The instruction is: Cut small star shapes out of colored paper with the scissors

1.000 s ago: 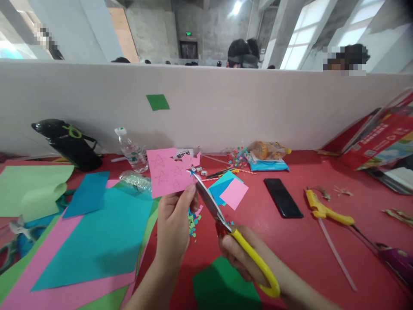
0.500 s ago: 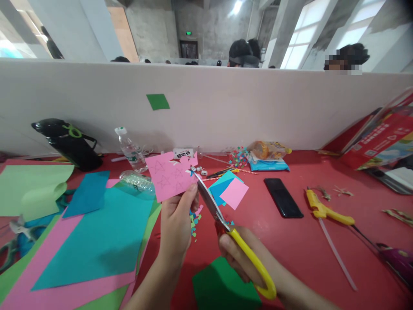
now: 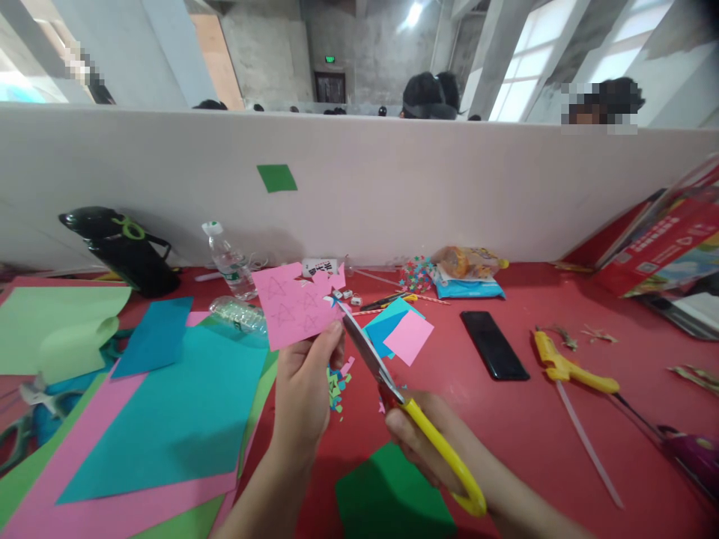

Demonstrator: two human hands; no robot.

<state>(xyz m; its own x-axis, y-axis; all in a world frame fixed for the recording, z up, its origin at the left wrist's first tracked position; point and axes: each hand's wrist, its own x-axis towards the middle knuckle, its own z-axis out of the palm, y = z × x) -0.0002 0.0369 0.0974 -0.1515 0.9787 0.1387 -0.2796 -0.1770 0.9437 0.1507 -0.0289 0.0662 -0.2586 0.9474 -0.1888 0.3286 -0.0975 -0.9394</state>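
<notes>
My left hand [image 3: 303,389] pinches the lower right corner of a pink paper sheet [image 3: 292,305] with pencilled stars on it, held up over the red table [image 3: 505,419]. My right hand [image 3: 427,442] is closed round the yellow handles of a pair of scissors [image 3: 393,389]. The blades point up and left, and their tips meet the sheet's jagged right edge. Small coloured paper scraps [image 3: 335,385] lie on the table under the sheet.
Large teal [image 3: 168,419], pink and green sheets lie at left, a dark green piece [image 3: 387,498] close in front. A black phone [image 3: 494,345], a yellow glue gun [image 3: 567,367], a water bottle [image 3: 229,262] and a black bag [image 3: 126,251] lie about. A white partition [image 3: 393,187] backs the table, with people's heads behind it.
The pink sheet has tilted and dropped slightly in my left hand. The scissors stay at its right edge, shifted a little.
</notes>
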